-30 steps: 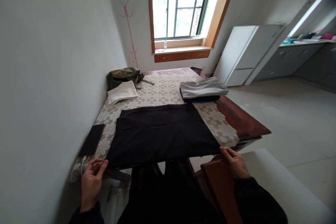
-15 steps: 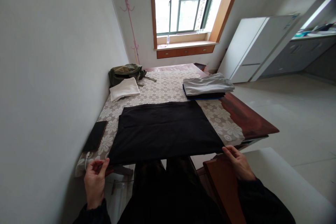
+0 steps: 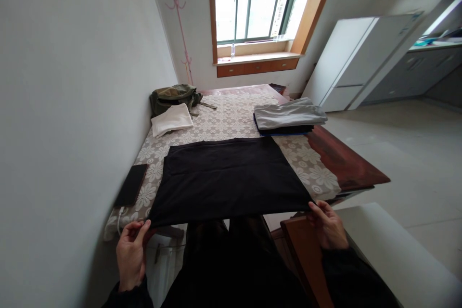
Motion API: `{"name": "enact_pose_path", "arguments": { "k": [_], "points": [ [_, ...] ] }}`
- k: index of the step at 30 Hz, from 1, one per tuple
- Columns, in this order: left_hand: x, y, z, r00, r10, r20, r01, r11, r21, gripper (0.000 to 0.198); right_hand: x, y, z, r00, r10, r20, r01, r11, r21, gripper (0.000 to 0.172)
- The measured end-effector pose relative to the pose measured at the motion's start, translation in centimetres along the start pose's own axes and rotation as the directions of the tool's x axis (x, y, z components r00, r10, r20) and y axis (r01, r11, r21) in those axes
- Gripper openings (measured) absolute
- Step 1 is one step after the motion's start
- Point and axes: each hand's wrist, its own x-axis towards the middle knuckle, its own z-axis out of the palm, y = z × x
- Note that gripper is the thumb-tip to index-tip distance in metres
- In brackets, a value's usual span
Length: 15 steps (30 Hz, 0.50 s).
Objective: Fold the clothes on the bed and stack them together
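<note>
A black folded garment (image 3: 231, 178) lies spread over the near part of the table, its front edge pulled out past the table's edge. My left hand (image 3: 132, 253) pinches its near left corner between thumb and fingers. At the near right corner, my right hand (image 3: 327, 225) has the cloth in a similar pinch. The edge between both hands is stretched nearly straight. What kind of garment it is cannot be made out.
A lace tablecloth (image 3: 227, 118) covers the table. Beyond the garment lie a folded white cloth (image 3: 173, 120), a green backpack (image 3: 173, 97) and a stack of folded clothes (image 3: 288, 118). A dark tablet (image 3: 131, 185) with a cable sits at left; a wooden chair (image 3: 305, 250) stands near my right hand.
Both hands keep hold of the black garment's corners, and it lies almost as before. The view has shifted slightly.
</note>
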Motion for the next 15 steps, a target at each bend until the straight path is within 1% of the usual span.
{"name": "enact_pose_path", "arguments": {
  "k": [3, 6, 8, 10, 11, 14, 15],
  "points": [
    [-0.1, 0.1, -0.1, 1.0, 0.014, 0.027, -0.016, 0.993, 0.113, 0.054, -0.1, 0.7, -0.1, 0.999, 0.044, 0.019, -0.044, 0.999, 0.017, 0.059],
    [-0.1, 0.7, -0.2, 0.997, 0.056, 0.051, -0.066, 0.969, 0.239, 0.061, 0.1, 1.2, -0.5, 0.997, 0.069, 0.039, -0.07, 0.998, 0.008, 0.059],
    [-0.1, 1.2, -0.1, 0.994, 0.077, 0.084, -0.098, 0.954, 0.284, 0.063, 0.3, 1.3, -1.0, 0.995, 0.088, 0.037, -0.087, 0.996, -0.02, 0.06],
    [0.0, 1.6, 0.2, 0.99, 0.094, 0.104, -0.121, 0.95, 0.286, 0.062, 0.5, 1.2, -1.3, 0.993, 0.109, 0.034, -0.107, 0.992, -0.061, 0.061],
    [0.0, 1.7, 0.3, 0.989, 0.116, 0.092, -0.137, 0.953, 0.271, 0.06, 0.6, 1.1, -1.5, 0.994, 0.108, 0.031, -0.106, 0.992, -0.076, 0.061],
    [0.1, 1.5, 0.6, 0.98, 0.199, -0.002, -0.195, 0.961, 0.195, 0.051, 0.7, 0.8, -1.6, 0.997, 0.069, 0.023, -0.067, 0.995, -0.078, 0.058],
    [0.1, 1.3, 0.7, 0.979, 0.204, -0.028, -0.196, 0.966, 0.166, 0.05, 0.7, 0.7, -1.5, 0.998, 0.052, 0.021, -0.051, 0.997, -0.065, 0.056]
  ]
}}
